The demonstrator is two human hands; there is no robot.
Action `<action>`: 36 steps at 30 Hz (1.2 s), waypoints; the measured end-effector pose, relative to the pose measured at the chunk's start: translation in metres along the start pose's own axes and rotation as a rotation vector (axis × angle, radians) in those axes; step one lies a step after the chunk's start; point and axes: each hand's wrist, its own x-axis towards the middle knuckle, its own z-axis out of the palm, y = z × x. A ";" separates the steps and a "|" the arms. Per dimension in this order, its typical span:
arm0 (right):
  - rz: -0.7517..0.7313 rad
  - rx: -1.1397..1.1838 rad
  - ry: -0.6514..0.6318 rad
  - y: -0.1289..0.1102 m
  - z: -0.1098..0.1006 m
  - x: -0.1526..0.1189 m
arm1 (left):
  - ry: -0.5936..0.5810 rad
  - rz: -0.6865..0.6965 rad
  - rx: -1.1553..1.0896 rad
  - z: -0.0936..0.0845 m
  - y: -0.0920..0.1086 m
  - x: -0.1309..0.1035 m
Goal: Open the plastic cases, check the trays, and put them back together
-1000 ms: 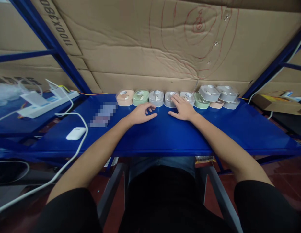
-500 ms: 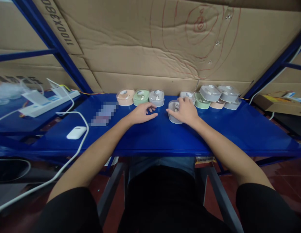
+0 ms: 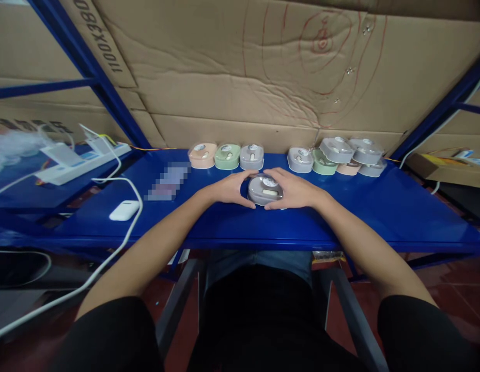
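Note:
A small grey plastic box (image 3: 265,191) with a clear rounded lid, a round label and a pale oblong piece at its front sits on the blue table. My right hand (image 3: 296,188) wraps its right side, fingers behind and thumb at the front. From the left, my left hand (image 3: 234,188) curves round the same box, with its thumb at the front left corner and fingertips at the back. A little blue shows between that palm and the box. Behind my hands stand an orange box (image 3: 201,156), a green box (image 3: 227,157) and another grey box (image 3: 252,157).
At the back right, several similar boxes (image 3: 336,150) stand in a row, some stacked. On the left lie a white earphone case (image 3: 124,210), a white cable (image 3: 125,240), a blurred flat item (image 3: 169,181) and a power strip (image 3: 77,168). Cardboard (image 3: 208,62) walls the back.
The grey box has moved left and nearer to me in my right hand, and its front now faces me. My left hand has moved right to it and closed round its side.

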 end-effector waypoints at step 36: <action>0.496 -0.460 -0.052 0.018 -0.017 0.002 | -0.113 -0.064 0.175 -0.024 0.001 -0.007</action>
